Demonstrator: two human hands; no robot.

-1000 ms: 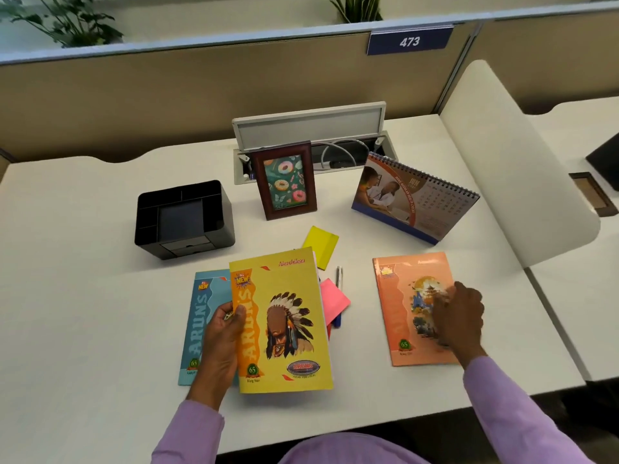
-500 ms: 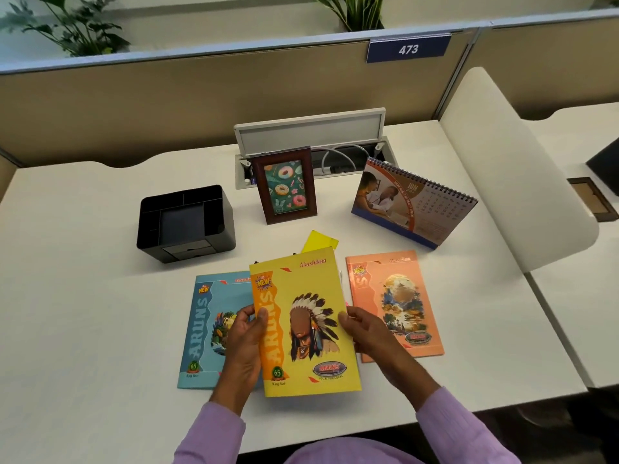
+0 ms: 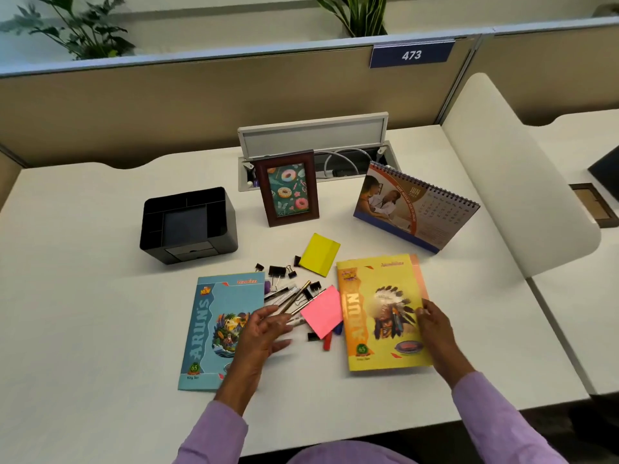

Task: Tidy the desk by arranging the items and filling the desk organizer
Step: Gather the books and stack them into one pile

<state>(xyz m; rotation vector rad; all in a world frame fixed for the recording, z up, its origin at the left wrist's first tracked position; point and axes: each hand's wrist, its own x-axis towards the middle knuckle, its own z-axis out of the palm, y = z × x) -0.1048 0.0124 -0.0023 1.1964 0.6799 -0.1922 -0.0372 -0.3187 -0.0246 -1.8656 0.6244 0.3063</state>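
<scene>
The yellow notebook (image 3: 378, 309) lies on top of the orange notebook (image 3: 418, 272), of which only a strip shows along the right edge. My right hand (image 3: 432, 324) rests on the yellow cover's right side. A blue notebook (image 3: 217, 326) lies at the left, and my left hand (image 3: 264, 333) hovers open over its right edge. Between the books lie several pens (image 3: 291, 298), black binder clips (image 3: 277, 271), a pink sticky pad (image 3: 323, 311) and a yellow sticky pad (image 3: 320, 253). The black desk organizer (image 3: 187, 226) stands at the back left with nothing visible inside.
A framed doughnut picture (image 3: 288, 187) and a desk calendar (image 3: 413, 205) stand behind the items. An open cable tray (image 3: 315, 145) sits at the desk's back. A white curved divider (image 3: 516, 175) bounds the right side.
The yellow notebook has moved right from my left hand onto the orange one, uncovering the pens, clips and pink pad. My left hand has let go and opened.
</scene>
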